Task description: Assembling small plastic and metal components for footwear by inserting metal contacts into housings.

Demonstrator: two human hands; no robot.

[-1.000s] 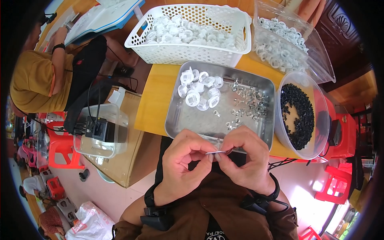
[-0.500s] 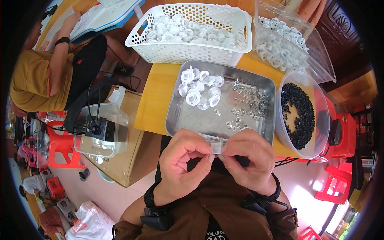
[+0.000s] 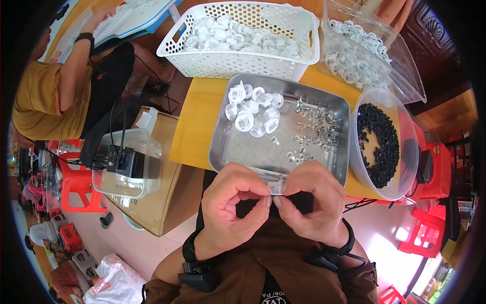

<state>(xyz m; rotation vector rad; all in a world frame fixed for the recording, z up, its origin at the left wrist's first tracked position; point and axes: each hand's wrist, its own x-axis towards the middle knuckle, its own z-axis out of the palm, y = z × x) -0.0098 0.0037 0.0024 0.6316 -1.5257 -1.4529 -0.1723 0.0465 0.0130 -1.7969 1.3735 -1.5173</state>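
Note:
Just in front of the near rim of a metal tray (image 3: 243, 147), my left hand (image 3: 235, 202) and my right hand (image 3: 316, 202) meet fingertip to fingertip. Both pinch a small clear plastic part (image 3: 276, 187) between thumbs and index fingers; the fingers cover much of it. In the tray's far left lies a heap of white round plastic pieces (image 3: 253, 109). Small shiny metal clips (image 3: 324, 134) are scattered over its right half.
A white perforated basket (image 3: 238, 65) full of whitish plastic pieces stands behind the tray. At the right are a round tub (image 3: 357, 152) of small black parts and a clear bin (image 3: 354, 76) of white rings. A person (image 3: 45, 96) sits at the left.
My right fingertips have shifted slightly left, closer to my left ones, on the clear part. The seated person's hand at the left has moved a little.

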